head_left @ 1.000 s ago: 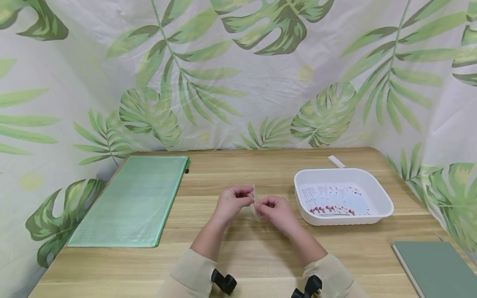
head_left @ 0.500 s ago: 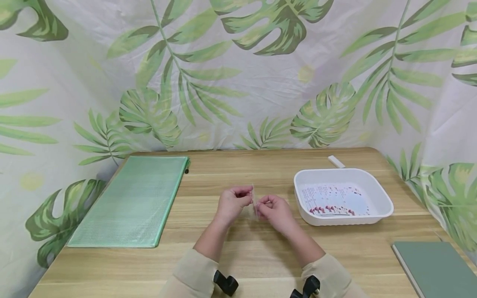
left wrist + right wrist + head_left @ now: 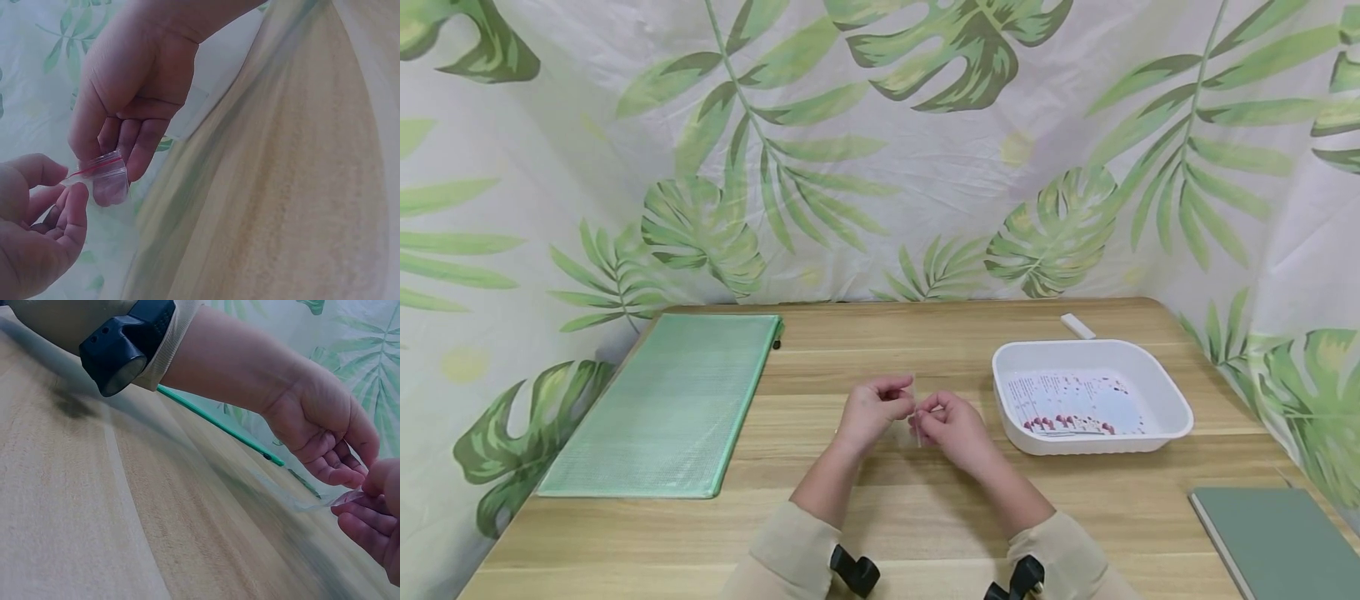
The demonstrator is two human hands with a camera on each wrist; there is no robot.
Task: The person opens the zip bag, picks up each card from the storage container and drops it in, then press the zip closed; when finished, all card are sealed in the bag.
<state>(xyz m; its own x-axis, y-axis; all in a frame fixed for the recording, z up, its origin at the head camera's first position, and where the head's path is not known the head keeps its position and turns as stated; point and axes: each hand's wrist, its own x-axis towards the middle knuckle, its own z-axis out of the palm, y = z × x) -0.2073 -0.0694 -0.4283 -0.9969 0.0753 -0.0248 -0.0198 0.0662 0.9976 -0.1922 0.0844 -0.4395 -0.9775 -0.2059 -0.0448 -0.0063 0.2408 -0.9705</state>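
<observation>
A small clear zip-lock bag (image 3: 112, 184) with a red line along its top is between the two hands, above the table. In the head view the bag (image 3: 917, 432) appears edge-on as a thin, pale strip. My left hand (image 3: 867, 410) pinches it from one side with thumb and forefinger near the top. From the other side, my right hand (image 3: 955, 423) grips it between thumb and fingers, its fingertips behind the clear plastic in the left wrist view. Fingers hide part of the bag in the right wrist view.
A white basin (image 3: 1165, 412) holding printed cards (image 3: 1063, 404) stands right of the hands, with a small white block (image 3: 1077, 326) behind it. A green mesh zip pouch (image 3: 662, 408) lies at left. A grey-green book (image 3: 1285, 537) lies at the front right. Leaf-patterned cloth (image 3: 880, 167) hangs behind the table.
My left hand has shifted slightly right, so its fingertips are closer to the right hand's. The bag has moved a little right between them. Everything else stays put.
</observation>
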